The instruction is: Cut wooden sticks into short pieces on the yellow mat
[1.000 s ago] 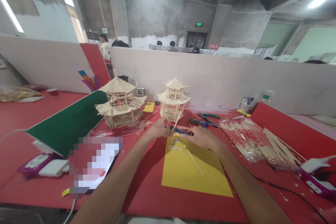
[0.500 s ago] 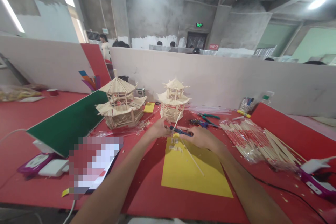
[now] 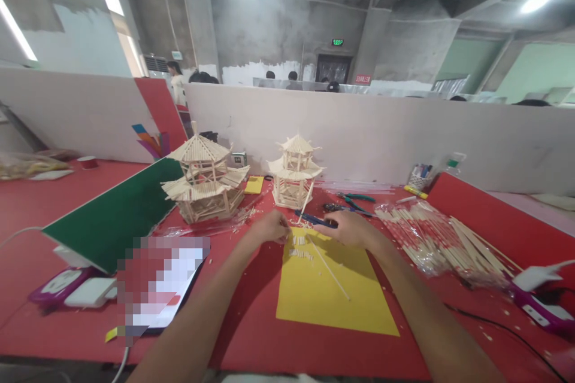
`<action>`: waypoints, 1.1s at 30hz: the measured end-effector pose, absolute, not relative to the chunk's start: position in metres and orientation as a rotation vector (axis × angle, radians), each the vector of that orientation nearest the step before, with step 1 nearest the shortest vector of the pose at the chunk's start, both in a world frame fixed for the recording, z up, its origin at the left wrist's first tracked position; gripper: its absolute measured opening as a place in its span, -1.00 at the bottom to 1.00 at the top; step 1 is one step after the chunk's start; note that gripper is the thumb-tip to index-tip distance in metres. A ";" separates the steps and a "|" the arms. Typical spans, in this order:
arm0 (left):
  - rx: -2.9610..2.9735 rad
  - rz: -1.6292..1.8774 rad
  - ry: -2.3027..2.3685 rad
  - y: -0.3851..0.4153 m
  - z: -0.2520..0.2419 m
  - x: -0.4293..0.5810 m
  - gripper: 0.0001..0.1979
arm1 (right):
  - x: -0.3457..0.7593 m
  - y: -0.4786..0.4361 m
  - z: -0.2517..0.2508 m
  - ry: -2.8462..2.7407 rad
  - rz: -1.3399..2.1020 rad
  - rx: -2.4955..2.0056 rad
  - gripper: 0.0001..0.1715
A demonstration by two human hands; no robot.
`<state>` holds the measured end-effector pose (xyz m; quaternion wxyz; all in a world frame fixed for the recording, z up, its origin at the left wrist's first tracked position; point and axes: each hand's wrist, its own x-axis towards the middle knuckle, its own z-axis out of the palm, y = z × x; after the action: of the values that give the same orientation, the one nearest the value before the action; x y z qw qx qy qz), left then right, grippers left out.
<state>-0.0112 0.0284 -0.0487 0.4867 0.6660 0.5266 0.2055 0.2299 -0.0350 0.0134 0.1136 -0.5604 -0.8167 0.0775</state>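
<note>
My right hand [image 3: 348,228] is wrapped round a dark blue hand tool [image 3: 317,219], which looks like cutting pliers, its tip pointing left. A thin wooden stick [image 3: 307,200] stands slanted by the tool's tip, in front of the smaller pagoda model [image 3: 296,170]. My left hand [image 3: 273,227] has its fingertips pinched at the top left edge of a yellow sheet [image 3: 332,311]; whatever they hold is too small to see. Beside those fingertips lie several short cut stick pieces [image 3: 300,253] on the sheet. A longer stick [image 3: 330,272] lies diagonally across it.
A larger stick pagoda [image 3: 202,176] stands left of centre. Green-handled pliers [image 3: 359,198] lie behind my right hand. Bagged sticks [image 3: 417,233] are at the right. A tablet [image 3: 175,287] lies at the left by a green board [image 3: 117,215]. A white partition [image 3: 368,137] rises behind.
My left hand has moved left and down, away from the tool and stick, to the sheet's edge. My right hand has shifted slightly right with the tool.
</note>
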 end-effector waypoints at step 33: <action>2.225 0.807 0.745 0.021 -0.024 -0.015 -0.56 | 0.215 -0.032 -0.004 -2.433 0.252 -1.538 -0.36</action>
<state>-0.0148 0.0207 -0.0241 0.3243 0.8483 0.2841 0.3075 0.2155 -0.0318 -0.0035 0.1258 -0.5280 -0.8354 0.0866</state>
